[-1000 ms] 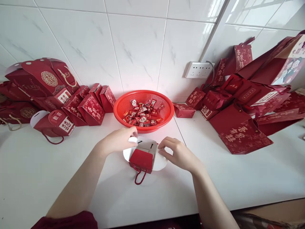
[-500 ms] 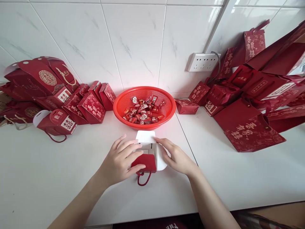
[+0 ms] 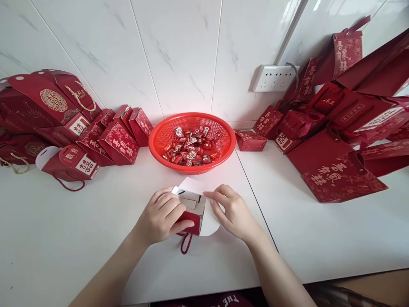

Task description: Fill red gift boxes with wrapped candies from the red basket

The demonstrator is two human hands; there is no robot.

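Note:
A small red gift box (image 3: pixel 188 222) with white inner sides stands on the table with its top open. Its inside shows a pale bottom, and a dark red cord handle (image 3: pixel 185 244) hangs out at the front. My left hand (image 3: pixel 162 217) is wrapped round the box's left side, thumb along the red front panel. At the back right corner, my right hand (image 3: pixel 233 212) has its bent fingertips on the box's white flaps; a rounded flap lies under that hand. Beyond the box, a red plastic basket (image 3: pixel 153 147) holds many wrapped candies (image 3: pixel 191 149).
Red gift boxes (image 3: pixel 119 145) are grouped at the left, one with a cord handle (image 3: pixel 75 164) lying nearest. More red bags and boxes (image 3: pixel 343 177) are piled at the right. A white power strip (image 3: pixel 275 78) is on the tiled wall (image 3: pixel 182 55). A dark seam (image 3: pixel 255 192) crosses the white table.
The box has turned and tilted slightly, and its front red flap no longer covers the opening. My left fingers have curled more tightly round its side. The view has shifted a little.

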